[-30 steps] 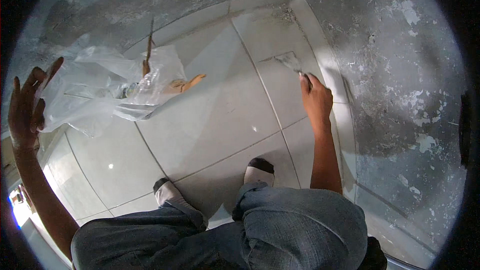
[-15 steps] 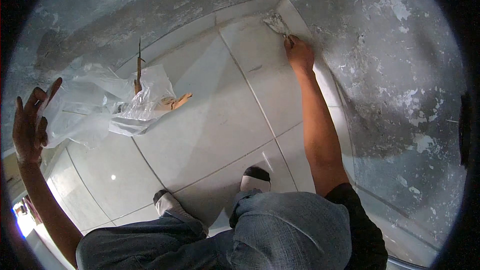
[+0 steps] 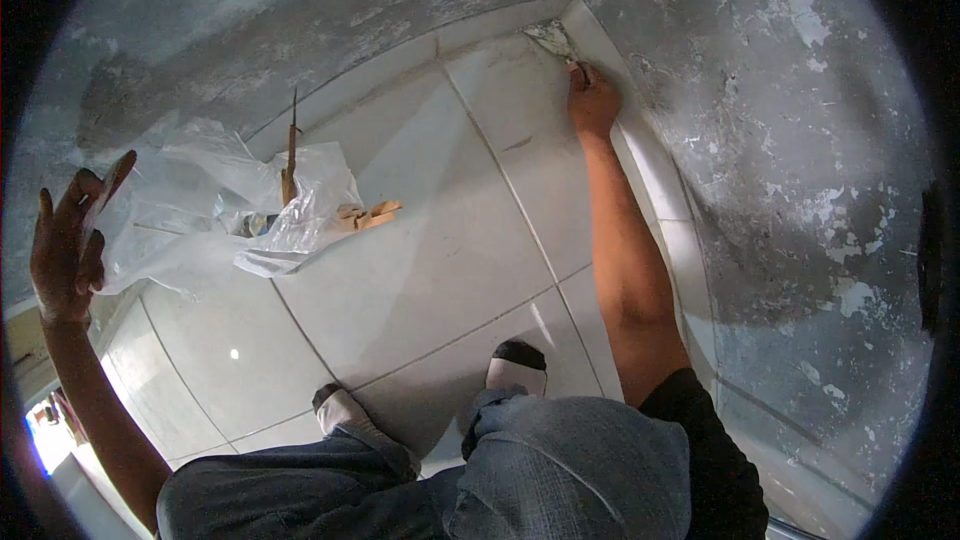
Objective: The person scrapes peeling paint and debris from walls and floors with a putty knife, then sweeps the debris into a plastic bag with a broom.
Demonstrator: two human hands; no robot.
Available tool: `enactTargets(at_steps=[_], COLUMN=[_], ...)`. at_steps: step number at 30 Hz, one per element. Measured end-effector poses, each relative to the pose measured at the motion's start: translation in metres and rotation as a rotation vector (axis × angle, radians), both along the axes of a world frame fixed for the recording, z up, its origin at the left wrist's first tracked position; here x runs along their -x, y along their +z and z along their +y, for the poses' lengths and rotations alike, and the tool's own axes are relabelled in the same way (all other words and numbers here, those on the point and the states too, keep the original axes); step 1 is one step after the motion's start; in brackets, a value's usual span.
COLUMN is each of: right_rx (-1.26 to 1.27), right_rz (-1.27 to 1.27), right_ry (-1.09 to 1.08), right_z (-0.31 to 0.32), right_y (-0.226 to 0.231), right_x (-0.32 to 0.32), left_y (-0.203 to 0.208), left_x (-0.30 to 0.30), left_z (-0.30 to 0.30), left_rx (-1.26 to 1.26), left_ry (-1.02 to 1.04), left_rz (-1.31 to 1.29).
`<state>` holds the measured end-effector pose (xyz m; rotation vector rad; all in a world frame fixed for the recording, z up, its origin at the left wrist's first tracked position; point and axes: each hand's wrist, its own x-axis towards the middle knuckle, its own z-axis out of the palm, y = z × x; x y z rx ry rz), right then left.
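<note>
At the far left, my left hand grips the edge of a clear plastic bag and holds it up and spread. A thin brown stick stands up out of the bag's other end, and torn brown cardboard-like pieces poke out beside it. Other contents show only dimly through the plastic. At the far right, my right hand is closed round the handle of a putty knife. Its pale-smeared blade lies low at the floor corner, close to the tile skirting. The fingers hide most of the handle.
Large white floor tiles with dark joints lie between my arms. A tile skirting runs along two grey, patchy walls that meet at the far right. My feet in two-tone socks rest on the tiles near my knees.
The putty knife and my right hand have shifted slightly toward the far wall and left. The bag stays in my left hand, its shape a little altered. The whole view has moved slightly.
</note>
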<state>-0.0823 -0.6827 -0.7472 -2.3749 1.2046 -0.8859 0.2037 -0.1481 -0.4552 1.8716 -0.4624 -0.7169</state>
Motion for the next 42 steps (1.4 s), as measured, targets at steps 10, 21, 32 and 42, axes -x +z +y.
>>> enactTargets(at_steps=[10,21,32,42], right_rx=[-0.007,-0.038,-0.153,0.59], right_rz=[-0.125,-0.224,-0.217,0.1], right_ry=[0.027,0.105,0.415,0.847], right_z=[0.0,0.004,0.117,0.237], right_y=[-0.002,0.045,0.197,0.241], right_x=[0.002,0.009,0.017,-0.025], left_y=[0.034,0.023,0.042,0.047], left_x=[0.019,0.039,0.056,0.063], left_z=[-0.01,-0.034,-0.046,-0.076], left_rx=[0.094,0.101,0.105,0.171], left_ry=[-0.265,-0.12,-0.107,-0.419], left_rz=[0.294,0.02,0.029,0.112])
